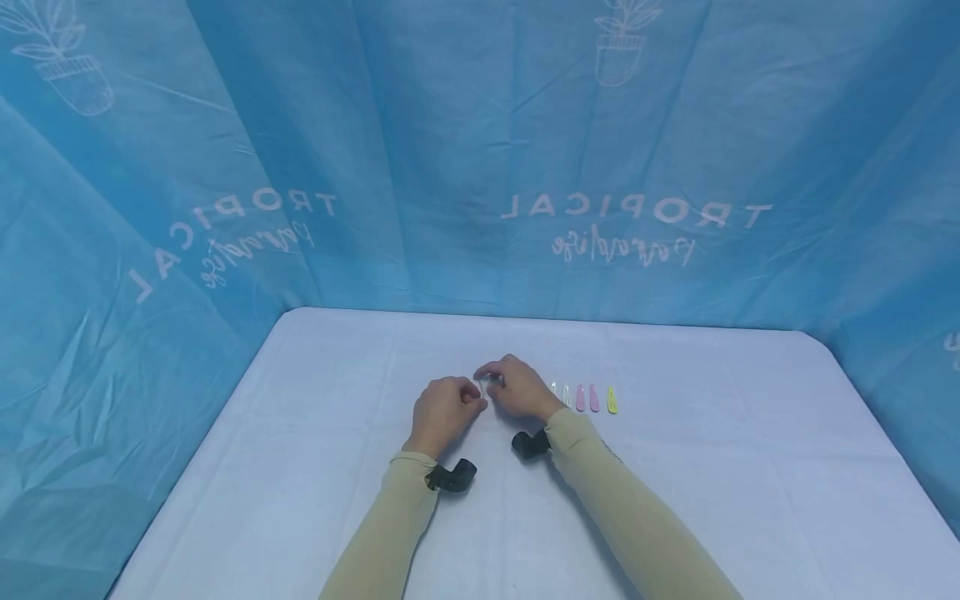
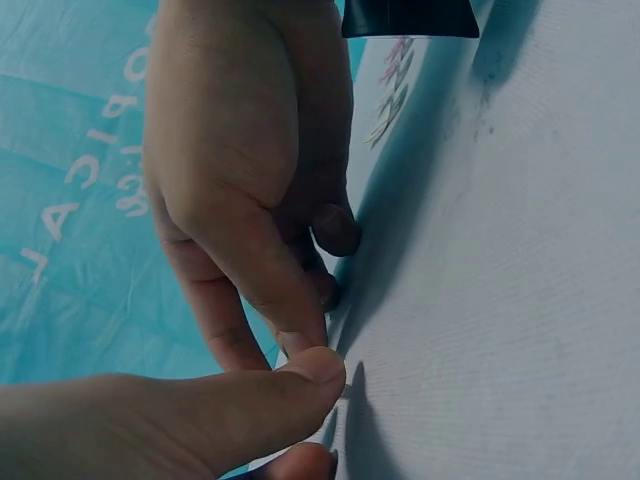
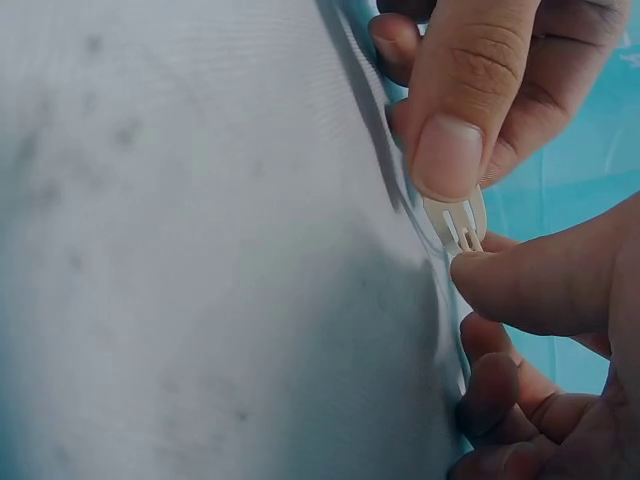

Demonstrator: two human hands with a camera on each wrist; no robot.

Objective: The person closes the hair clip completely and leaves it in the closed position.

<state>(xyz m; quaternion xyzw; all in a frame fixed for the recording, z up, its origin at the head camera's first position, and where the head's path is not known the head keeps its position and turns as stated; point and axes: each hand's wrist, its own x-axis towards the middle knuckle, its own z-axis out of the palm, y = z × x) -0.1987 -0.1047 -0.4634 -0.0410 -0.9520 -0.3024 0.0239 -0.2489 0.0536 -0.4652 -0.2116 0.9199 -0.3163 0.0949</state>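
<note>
A small cream snap hair clip (image 3: 460,222) is between my two hands, just above the white table. My left hand (image 1: 444,412) pinches its wide, rounded end between thumb and curled fingers. At its other end, the thumb and forefinger of my right hand (image 1: 517,390) pinch the clip, with the remaining fingers bent below in the right wrist view. Slots show in the clip's face there. In the left wrist view, the left thumb (image 2: 317,365) meets the right fingertips and the clip is mostly hidden.
Right of my right hand lies a row of hair clips: whitish clips (image 1: 567,396), a pink pair (image 1: 594,398) and a yellow clip (image 1: 612,400). A white cloth covers the table (image 1: 712,467). Blue printed curtains (image 1: 450,167) stand behind and at the sides. Each wrist carries a black camera (image 1: 453,476).
</note>
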